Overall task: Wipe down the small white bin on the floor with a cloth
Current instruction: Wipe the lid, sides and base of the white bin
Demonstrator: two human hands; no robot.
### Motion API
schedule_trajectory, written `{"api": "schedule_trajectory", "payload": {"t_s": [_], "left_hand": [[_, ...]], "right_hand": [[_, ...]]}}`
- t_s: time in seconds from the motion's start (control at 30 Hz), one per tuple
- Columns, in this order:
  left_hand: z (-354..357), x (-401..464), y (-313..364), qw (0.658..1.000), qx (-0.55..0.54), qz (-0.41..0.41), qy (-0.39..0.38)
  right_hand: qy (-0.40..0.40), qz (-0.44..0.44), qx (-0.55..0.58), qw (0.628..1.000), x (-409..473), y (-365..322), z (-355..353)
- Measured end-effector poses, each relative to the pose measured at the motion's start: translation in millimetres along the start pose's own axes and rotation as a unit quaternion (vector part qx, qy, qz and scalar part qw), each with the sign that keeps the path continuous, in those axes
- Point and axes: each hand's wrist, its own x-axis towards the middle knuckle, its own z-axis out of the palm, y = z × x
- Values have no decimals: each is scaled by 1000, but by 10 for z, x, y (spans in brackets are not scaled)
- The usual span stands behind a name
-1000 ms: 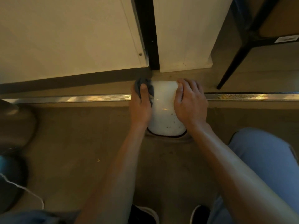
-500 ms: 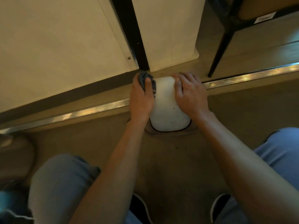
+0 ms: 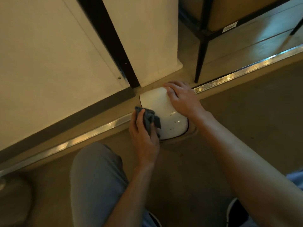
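At the frame's centre, on the floor beside a metal threshold strip (image 3: 98,133), the left hand (image 3: 144,138) is clutching a grey cloth (image 3: 150,119) against the small white bin (image 3: 164,112), while the right hand (image 3: 182,99) is lying flat-fingered on its top.

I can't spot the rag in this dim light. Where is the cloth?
In the head view, the grey cloth is bunched in the left hand, against the left side of the white bin.

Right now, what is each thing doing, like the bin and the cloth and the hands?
White bin: on the floor, speckled with spots.
Cloth: bunched, pressed against the bin's side.
Left hand: gripping the cloth.
Right hand: resting on the bin, steadying it.
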Motion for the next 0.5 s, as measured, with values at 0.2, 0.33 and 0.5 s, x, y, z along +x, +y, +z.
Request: {"api": "schedule_trajectory", "payload": {"t_s": [0.2,0.33,0.5], "left_hand": [[-199,233,8,999,34,33,1],[-278,284,194,996,19,88,10],[-295,329,563,994,-20,109,-8]], "right_hand": [[-57,49,65,995,23,-79,-122],[-42,62,140,987,-16,-180,-228],[62,12,155,986,-279,-359,-396]]}}
